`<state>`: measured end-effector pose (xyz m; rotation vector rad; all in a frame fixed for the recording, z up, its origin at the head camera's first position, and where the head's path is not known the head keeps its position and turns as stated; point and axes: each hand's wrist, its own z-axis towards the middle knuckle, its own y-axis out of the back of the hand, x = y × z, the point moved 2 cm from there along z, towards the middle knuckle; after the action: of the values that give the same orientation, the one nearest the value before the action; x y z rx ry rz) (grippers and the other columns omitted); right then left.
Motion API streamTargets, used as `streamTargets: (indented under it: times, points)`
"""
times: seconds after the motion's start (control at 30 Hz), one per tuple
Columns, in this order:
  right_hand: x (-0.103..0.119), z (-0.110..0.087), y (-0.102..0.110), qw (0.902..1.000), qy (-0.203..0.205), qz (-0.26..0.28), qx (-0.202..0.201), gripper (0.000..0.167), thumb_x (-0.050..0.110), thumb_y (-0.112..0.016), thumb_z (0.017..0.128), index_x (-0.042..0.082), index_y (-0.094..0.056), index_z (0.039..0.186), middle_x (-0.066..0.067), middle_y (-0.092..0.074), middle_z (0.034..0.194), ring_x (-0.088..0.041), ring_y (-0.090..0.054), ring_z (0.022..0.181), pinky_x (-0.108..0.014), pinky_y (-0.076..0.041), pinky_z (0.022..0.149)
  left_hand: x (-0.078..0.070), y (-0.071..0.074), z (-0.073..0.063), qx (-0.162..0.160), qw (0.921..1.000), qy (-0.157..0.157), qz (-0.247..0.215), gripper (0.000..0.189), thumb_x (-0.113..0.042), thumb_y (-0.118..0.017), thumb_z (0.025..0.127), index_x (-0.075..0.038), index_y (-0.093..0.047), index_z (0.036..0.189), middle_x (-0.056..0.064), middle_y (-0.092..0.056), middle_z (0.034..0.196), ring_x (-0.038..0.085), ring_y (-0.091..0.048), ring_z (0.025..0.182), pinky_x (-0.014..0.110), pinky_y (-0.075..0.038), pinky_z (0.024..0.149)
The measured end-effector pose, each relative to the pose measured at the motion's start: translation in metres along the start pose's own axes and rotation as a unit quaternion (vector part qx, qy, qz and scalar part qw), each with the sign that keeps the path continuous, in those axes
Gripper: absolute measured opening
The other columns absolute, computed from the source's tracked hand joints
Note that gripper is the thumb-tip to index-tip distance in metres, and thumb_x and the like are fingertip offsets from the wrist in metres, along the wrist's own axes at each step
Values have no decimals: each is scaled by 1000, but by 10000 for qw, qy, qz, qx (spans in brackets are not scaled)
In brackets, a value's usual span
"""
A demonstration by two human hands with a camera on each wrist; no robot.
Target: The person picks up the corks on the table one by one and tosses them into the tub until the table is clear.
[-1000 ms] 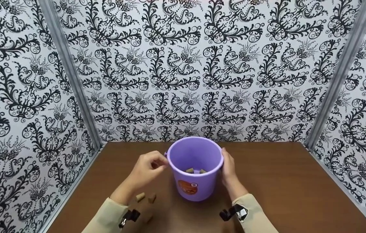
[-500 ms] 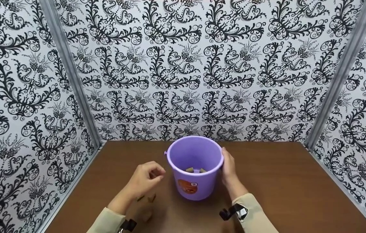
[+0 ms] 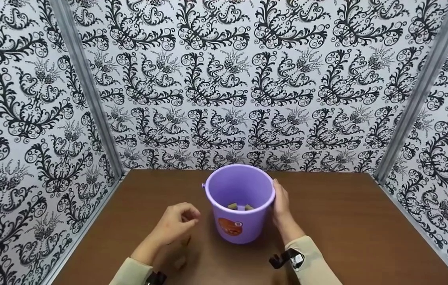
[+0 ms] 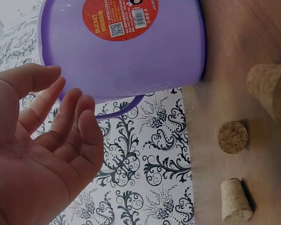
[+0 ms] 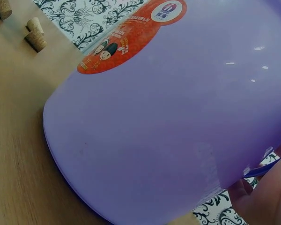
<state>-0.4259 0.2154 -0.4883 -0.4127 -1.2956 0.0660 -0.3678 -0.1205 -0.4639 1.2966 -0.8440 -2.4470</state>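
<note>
A purple bucket [image 3: 243, 225] with an orange label stands upright on the table, tapered corks [image 3: 232, 206] lying in its bottom. My right hand [image 3: 282, 204] holds the bucket by its right side near the rim; in the right wrist view its fingers are partly hidden behind the bucket wall and handle. My left hand [image 3: 174, 223] hovers left of the bucket, apart from it, fingers loosely curled and the palm bare in the left wrist view. Below this hand, a cork [image 3: 180, 262] and another cork [image 3: 186, 240] lie on the table. A third cork [image 4: 235, 201] shows in the left wrist view.
The brown wooden table [image 3: 346, 229] is walled in by panels [image 3: 263, 99] with black scrollwork on white. Grey posts [image 3: 93, 95] mark the corners. Each wrist wears a black camera strap [image 3: 287, 257] over a pale sleeve.
My left hand has drawn back from the bucket's left rim, down and to the left, over the loose corks. My right hand stays on the bucket.
</note>
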Motion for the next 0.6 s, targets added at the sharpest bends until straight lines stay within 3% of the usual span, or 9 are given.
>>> streamTargets:
  times: [0.2,0.4,0.6]
  points:
    - [1,-1,0,10000,10,-45,11,54,32,-39,114,-10,-62,138,-22,-73,125,-26,-69,108,-43,-54,102,7,-2,-3,51,10000,70,-10,9,-2,-77,88,-5,-76,97,4,-75,94,10,-67,82,24,-60,73]
    - [1,-1,0,10000,9,-8,23,54,32,-39,114,-10,-62,139,-22,-73,126,-27,-69,109,-43,-53,103,12,-3,-3,96,9997,65,217,11,-3,-76,88,-3,-76,98,4,-72,92,6,-64,81,24,-59,71]
    - [-1,0,1,9999,91,-43,44,54,32,-38,114,-11,-64,134,-20,-74,120,-28,-68,107,-42,-54,100,17,-7,-7,163,9987,25,483,10,-3,-76,86,-6,-75,95,0,-69,91,9,-65,81,25,-59,70]
